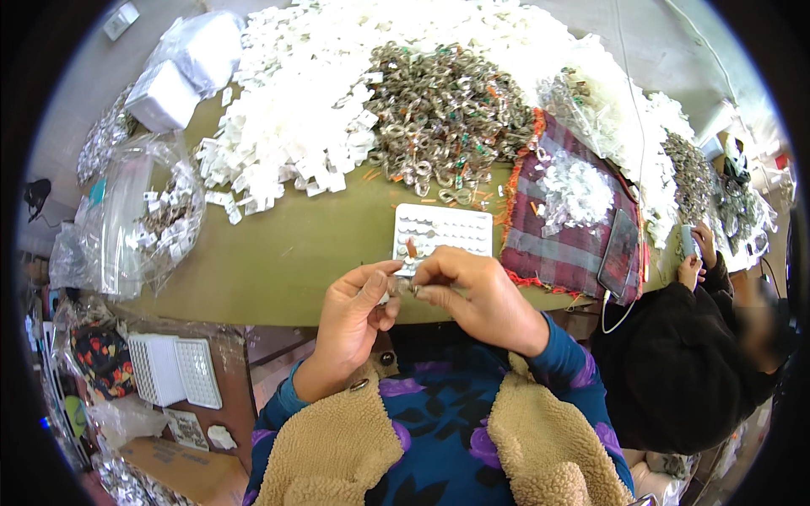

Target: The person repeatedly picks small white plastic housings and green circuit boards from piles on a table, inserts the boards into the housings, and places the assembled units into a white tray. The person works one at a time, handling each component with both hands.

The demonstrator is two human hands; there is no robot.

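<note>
Above the table's near edge my two hands meet, fingertips almost touching. My left hand (348,316) is closed in a pinch at a small, pale, shiny piece (402,286). My right hand (483,291) pinches at the same spot with thumb and forefinger, its other fingers curled. What exactly lies between the fingers is too small to name. Just beyond them lies a white tray (483,226) with rows of slots, some with small pieces in them. A small orange-brown piece (411,248) stands out at the tray's left part, close to my fingertips.
Farther off are a heap of small metallic loops (447,110) and white tags (287,126). To the right, a plaid cloth (527,236) bears clear pieces (578,192) and a phone (618,249) on a cable. A clear plastic bag (126,219) lies left. Another person's hands (696,257) work at far right.
</note>
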